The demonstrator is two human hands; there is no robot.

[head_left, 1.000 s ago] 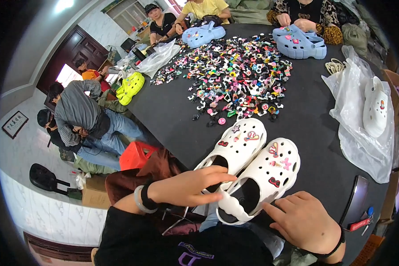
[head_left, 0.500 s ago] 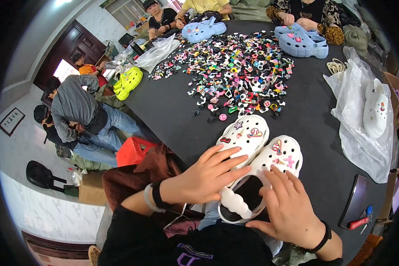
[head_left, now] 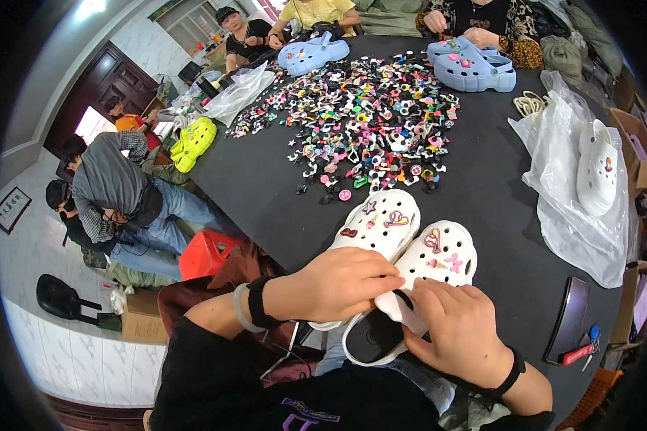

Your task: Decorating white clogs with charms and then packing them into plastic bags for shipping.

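Note:
Two white clogs stand side by side at the near edge of the black table, their toes pointing away from me. Star, ice-cream and baseball-bat charms decorate the left clog (head_left: pixel 376 228); the right clog (head_left: pixel 447 248) carries a bat, an ice cream and a pink balloon-dog-like charm. My left hand (head_left: pixel 338 284) has its fingers bent together at the right clog's opening, pinching by the strap's upper end. My right hand (head_left: pixel 459 327) curls round the white heel strap (head_left: pixel 397 309) from the other side, thumb below. The fingertips hide part of the strap; the dark insole shows underneath.
Loose colourful shoe charms (head_left: pixel 374 122) form a wide pile beyond the clogs. Light-blue clogs (head_left: pixel 474 68) stand at the far side, near other people. At right lie a plastic bag (head_left: pixel 564 179) with a white clog (head_left: pixel 597 172), a phone (head_left: pixel 568 320) and a red tool (head_left: pixel 576 355).
My fingers, spread apart before, have closed in on the right clog's strap. The strap has swung forward from across the heel opening toward the upper. The whole view has shifted slightly.

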